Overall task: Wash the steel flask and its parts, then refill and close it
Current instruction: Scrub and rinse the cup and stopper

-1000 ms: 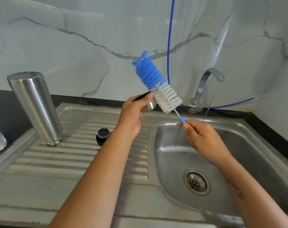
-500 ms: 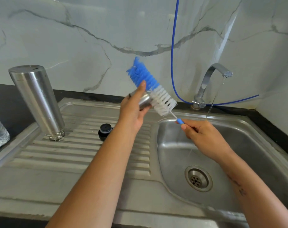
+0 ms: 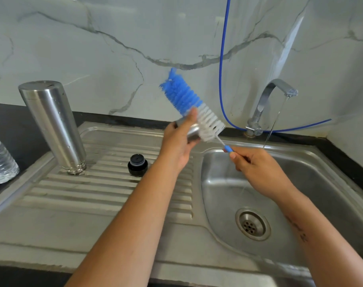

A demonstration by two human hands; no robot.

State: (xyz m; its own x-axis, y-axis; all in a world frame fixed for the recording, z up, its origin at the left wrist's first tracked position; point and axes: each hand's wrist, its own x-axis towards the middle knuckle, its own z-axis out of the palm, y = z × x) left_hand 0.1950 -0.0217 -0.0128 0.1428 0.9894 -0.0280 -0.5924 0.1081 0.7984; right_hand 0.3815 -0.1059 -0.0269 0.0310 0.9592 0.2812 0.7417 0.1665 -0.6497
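Head view, close, down toward sink (image 3: 300, 158)

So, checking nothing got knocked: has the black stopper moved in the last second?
No. The black stopper sits on the same drainboard ridges, at the same gap right of the upturned steel flask.

A steel sink (image 3: 332, 183) is set in a dark counter (image 3: 8, 121), its ribbed drainboard (image 3: 83, 189) to the left of the basin, a tap (image 3: 265, 104) running behind it, and white veined marble wall (image 3: 93, 48) above with a blue hose (image 3: 223, 69) hanging down
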